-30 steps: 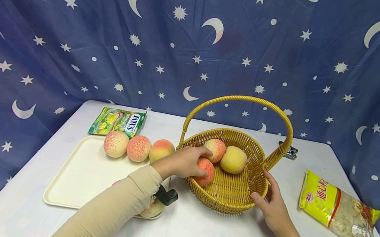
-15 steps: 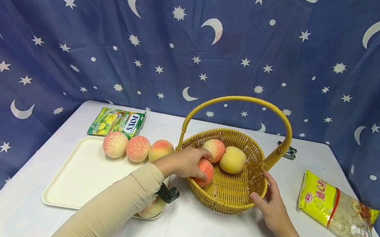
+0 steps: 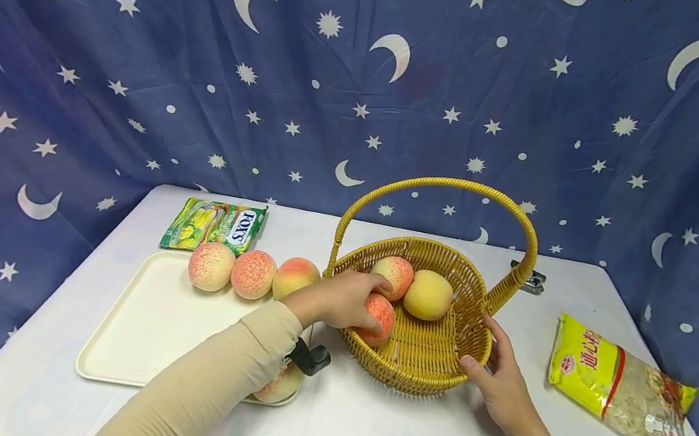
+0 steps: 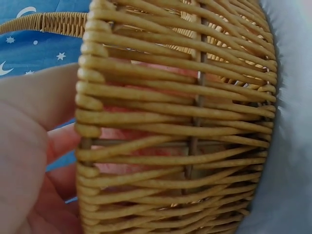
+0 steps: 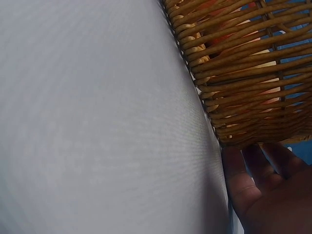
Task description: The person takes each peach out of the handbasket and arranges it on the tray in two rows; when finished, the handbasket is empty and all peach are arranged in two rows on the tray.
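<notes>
A yellow wicker basket (image 3: 414, 368) with a tall arched handle stands on the table in the head view. My left hand (image 3: 343, 298) reaches over its left rim and grips a red peach (image 3: 378, 322) low inside. In the left wrist view the basket's woven side (image 4: 170, 161) hides most of that fruit, and the left hand (image 4: 29, 146) is at the rim. Also in the basket lie a pink-and-cream peach (image 3: 395, 276) and a yellow peach (image 3: 429, 295). My right hand (image 3: 505, 387) holds the basket's right side, thumb at the rim; its fingers (image 5: 239, 183) touch the wicker in the right wrist view.
Left of the basket is a cream tray (image 3: 144, 323) with several peaches (image 3: 253, 274) along its back edge and another peach (image 3: 280, 384) partly behind my left forearm. A green FOX'S packet (image 3: 216, 226) lies behind it. On the right is a yellow noodle bag (image 3: 625, 395).
</notes>
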Motion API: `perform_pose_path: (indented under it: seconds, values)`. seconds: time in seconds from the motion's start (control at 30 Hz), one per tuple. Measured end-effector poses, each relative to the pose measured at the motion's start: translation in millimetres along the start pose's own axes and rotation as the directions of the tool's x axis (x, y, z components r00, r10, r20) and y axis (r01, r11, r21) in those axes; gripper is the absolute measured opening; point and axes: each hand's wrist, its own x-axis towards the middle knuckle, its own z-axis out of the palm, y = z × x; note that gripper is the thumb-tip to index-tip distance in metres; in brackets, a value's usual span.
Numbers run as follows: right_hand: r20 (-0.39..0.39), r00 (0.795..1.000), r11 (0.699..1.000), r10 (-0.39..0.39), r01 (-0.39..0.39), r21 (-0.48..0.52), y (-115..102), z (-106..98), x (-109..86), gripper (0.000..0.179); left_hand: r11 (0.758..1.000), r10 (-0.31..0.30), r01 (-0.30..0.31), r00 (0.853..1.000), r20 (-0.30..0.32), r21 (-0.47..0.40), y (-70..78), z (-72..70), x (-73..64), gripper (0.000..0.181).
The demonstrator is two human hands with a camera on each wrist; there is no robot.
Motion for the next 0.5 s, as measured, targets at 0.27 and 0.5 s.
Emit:
perform_pose_path:
  seconds: [0.27, 0.5]
  values:
    - [-0.002, 1.000, 1.000, 0.005, -0.005, -0.008, -1.6, 0.5, -0.5, 0.079, 0.994, 0.066, -0.070, 0.996, -0.058, -0.084, -7.4, -0.9, -3.3, 0.063]
    - [-0.004, 1.000, 1.000, 0.011, -0.011, 0.002, -1.0, 0.7, -0.2, 0.080, 0.985, 0.105, -0.121, 0.986, -0.131, -0.125, -6.9, -4.2, -9.4, 0.061]
